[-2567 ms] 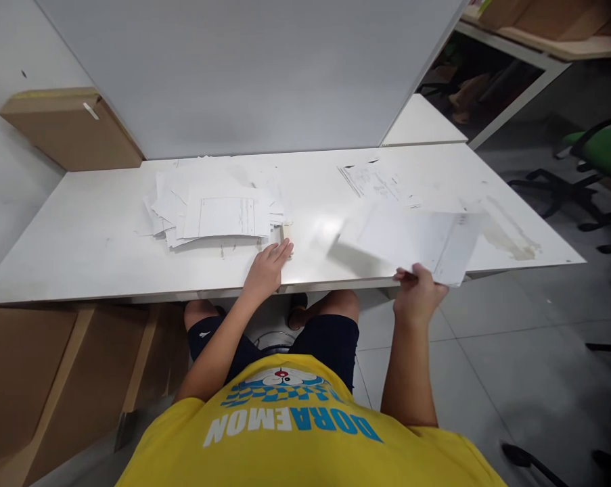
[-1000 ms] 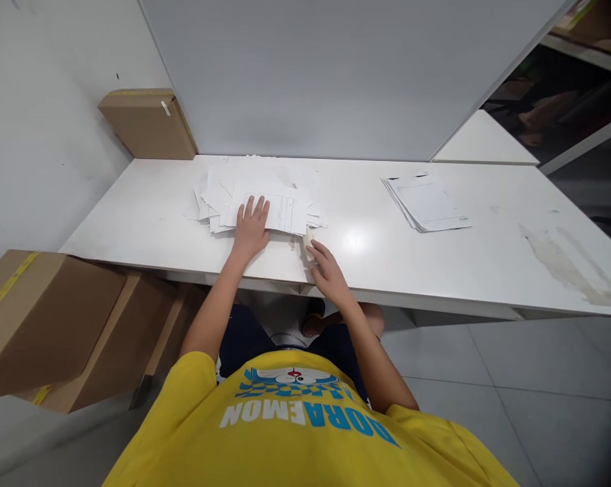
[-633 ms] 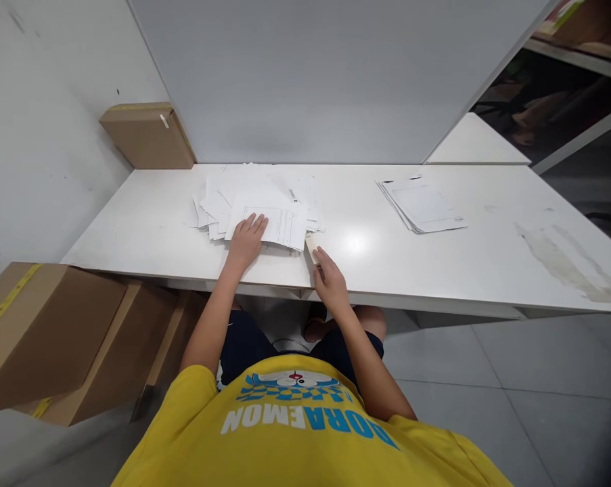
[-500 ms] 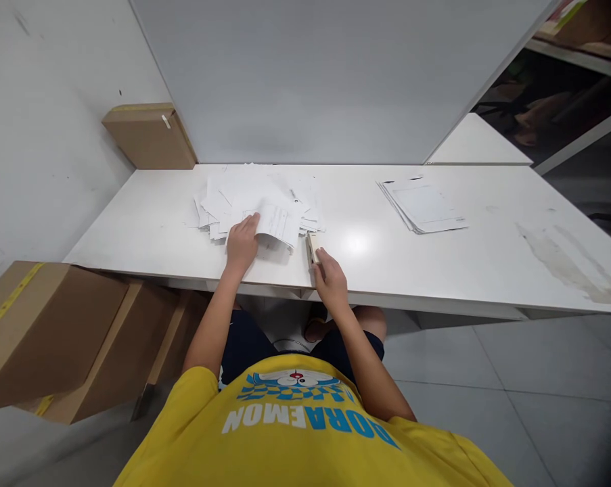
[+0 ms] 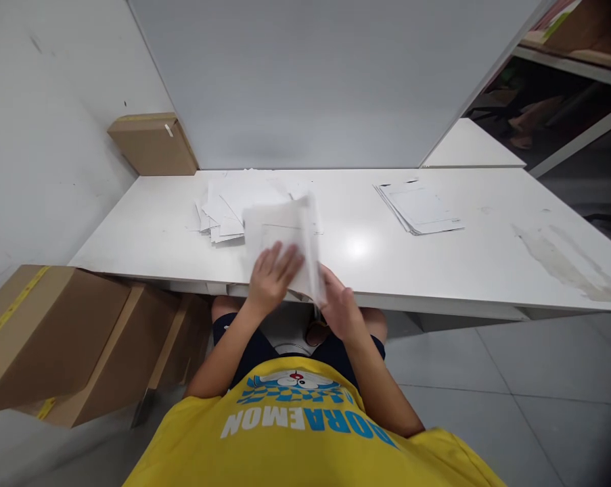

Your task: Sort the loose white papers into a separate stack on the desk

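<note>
Well, left hand (image 5: 273, 277) holds paper (image 5: 279, 218); right hand's (image 5: 342, 308) grip looks unclear; boxes (image 5: 61, 335) hide contents.

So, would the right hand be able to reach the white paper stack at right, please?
Probably yes: nothing visible stands between the right hand and that stack, though the hand seems against a blurred white paper sheet.

Left hand (image 5: 273, 279) against blurred white sheet (image 5: 279, 228)
</note>
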